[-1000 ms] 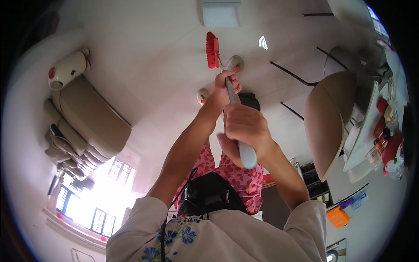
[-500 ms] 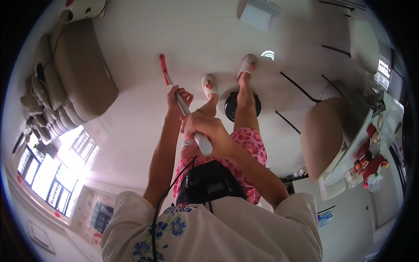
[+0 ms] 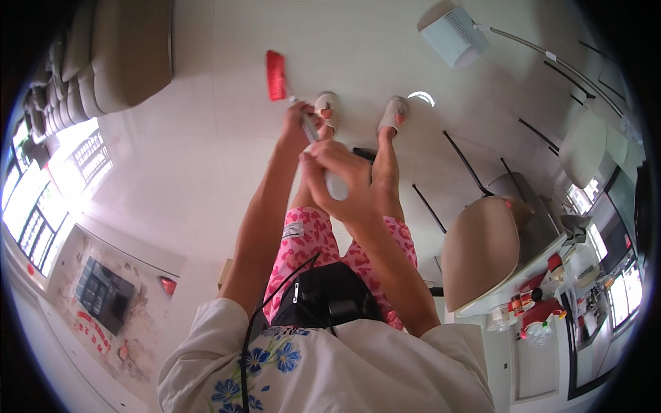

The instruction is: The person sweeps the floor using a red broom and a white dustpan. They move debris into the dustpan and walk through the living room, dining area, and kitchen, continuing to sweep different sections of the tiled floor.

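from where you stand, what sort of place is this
Most likely a home's living and dining room: there is a beige padded sofa at upper left, a dark screen, probably a television, at lower left, and a rounded chair at right.

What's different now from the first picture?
The broom's red head has swung left, and the view has turned, so the dustpan shows farther right. The slippers are nearly level; before, the right one was ahead. Nothing was let go: left hand in front and right hand behind, both still grip the handle.
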`<state>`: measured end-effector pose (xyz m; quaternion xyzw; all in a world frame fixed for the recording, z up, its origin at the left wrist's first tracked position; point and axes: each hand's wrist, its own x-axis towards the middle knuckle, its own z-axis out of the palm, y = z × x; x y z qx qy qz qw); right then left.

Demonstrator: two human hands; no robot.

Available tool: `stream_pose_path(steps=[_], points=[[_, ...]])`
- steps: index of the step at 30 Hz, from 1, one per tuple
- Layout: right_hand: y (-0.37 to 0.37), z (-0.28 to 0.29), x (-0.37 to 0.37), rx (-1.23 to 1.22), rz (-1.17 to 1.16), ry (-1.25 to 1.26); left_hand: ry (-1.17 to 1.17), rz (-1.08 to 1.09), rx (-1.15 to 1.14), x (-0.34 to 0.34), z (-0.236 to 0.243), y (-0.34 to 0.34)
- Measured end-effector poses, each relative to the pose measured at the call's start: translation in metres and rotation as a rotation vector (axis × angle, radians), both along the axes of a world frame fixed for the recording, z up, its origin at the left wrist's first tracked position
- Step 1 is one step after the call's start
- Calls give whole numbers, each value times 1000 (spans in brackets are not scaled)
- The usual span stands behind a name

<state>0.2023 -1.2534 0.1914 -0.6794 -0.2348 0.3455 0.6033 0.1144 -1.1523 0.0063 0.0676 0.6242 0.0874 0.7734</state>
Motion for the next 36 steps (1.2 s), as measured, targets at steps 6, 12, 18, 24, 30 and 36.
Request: stream_pose_path(steps=[6,12,18,24,30,36], points=[[-65,45,88,-195,-176,-143,-47,81,-340,124,1,-94],[-102,69,113,-22,-50,-309,-202,-27,-316,174,53,-144],[-85,105,83,171,202,-288,-124,196,-303,111,91,-113],[6,81,37,259,700,-257,-50,337,-70,-13,88,0],[120,-17,-64,370,804,-215,70,442,166,-149,40,133],[205,-109,-205,153,488,-104,-13,322,295,-286,-51,228]])
